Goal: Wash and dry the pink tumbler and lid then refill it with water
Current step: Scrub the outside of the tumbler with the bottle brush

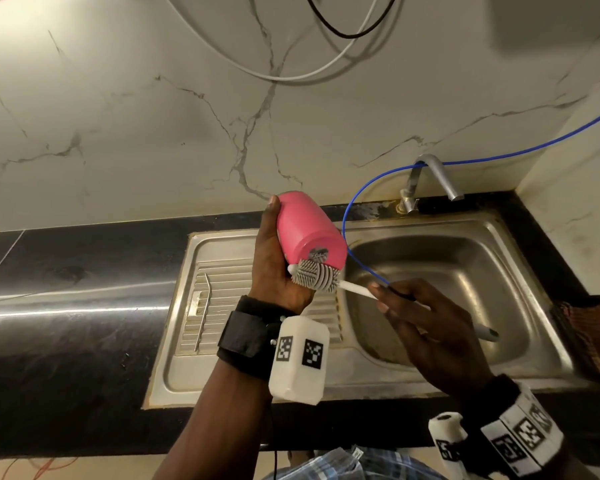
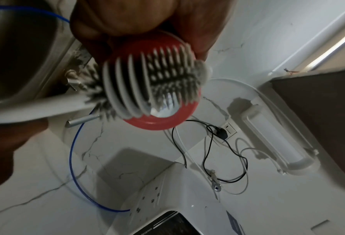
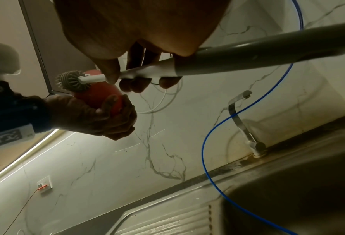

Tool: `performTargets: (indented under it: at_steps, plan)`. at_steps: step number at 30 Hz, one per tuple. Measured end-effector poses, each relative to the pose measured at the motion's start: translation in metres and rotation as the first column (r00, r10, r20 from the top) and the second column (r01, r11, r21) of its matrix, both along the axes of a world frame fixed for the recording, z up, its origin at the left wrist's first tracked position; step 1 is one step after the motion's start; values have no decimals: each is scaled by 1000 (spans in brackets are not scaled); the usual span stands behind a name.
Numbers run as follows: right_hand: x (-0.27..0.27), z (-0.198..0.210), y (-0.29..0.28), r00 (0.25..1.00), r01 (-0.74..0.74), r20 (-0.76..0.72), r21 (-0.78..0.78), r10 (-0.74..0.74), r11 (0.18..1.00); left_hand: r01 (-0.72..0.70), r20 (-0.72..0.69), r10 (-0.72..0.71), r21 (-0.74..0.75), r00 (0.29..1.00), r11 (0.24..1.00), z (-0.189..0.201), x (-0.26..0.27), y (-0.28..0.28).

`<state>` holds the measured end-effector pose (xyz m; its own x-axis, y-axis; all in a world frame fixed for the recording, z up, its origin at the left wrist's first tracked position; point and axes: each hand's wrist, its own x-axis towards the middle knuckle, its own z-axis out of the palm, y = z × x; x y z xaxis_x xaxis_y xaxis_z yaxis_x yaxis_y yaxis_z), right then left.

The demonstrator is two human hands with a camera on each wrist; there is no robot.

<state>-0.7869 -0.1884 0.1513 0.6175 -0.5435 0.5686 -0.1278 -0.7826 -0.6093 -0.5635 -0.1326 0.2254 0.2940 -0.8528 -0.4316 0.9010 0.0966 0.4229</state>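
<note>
left grip [image 1: 274, 268] wraps the pink tumbler [image 1: 307, 230], held tilted above the sink [image 1: 326, 382] drainboard, base end toward the camera. right grip [image 1: 430, 327] pinches the white-and-grey handle of the bottle brush [image 1: 317, 273]; its grey bristle head lies across the tumbler's near end, touching it. steel sink is set into a black worktop [image 1: 66, 341]; basin right, ribbed drainboard left with a metal straw [image 1: 203, 306] lying on it. tap [image 1: 430, 174] at far rim. blue hose [image 1: 534, 147] runs along the white marble-look wall into the basin. loose cables hang high on the wall.
</note>
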Motion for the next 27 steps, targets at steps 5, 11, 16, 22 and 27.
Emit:
performTargets:
  at_steps: [5, 11, 16, 22, 27]
  plan:
    - [2, 1, 0, 999, 12, -30, 22, -12, 1000, -4, 23, 5, -17, 1000, 1000, 1, 5, -1]
    - [-11, -6, -10, 999, -16, 44, 111, 12, 994, -27, -21, 26, -30, 999, 999, 2, 7, 3]
    - [8, 9, -4, 999, -22, 45, 4, 22, 1000, 60, 13, -60, 13, 998, 998, -10, -6, 2]
    - [1, 2, -8, 997, -17, 78, 60, 12, 998, 6, 10, -6, -21, 1000, 1000, -8, 0, 2]
    - [-6, -4, -6, 992, -42, 120, 124, 27, 991, 11, -19, -11, -31, 1000, 999, -11, -5, 5]
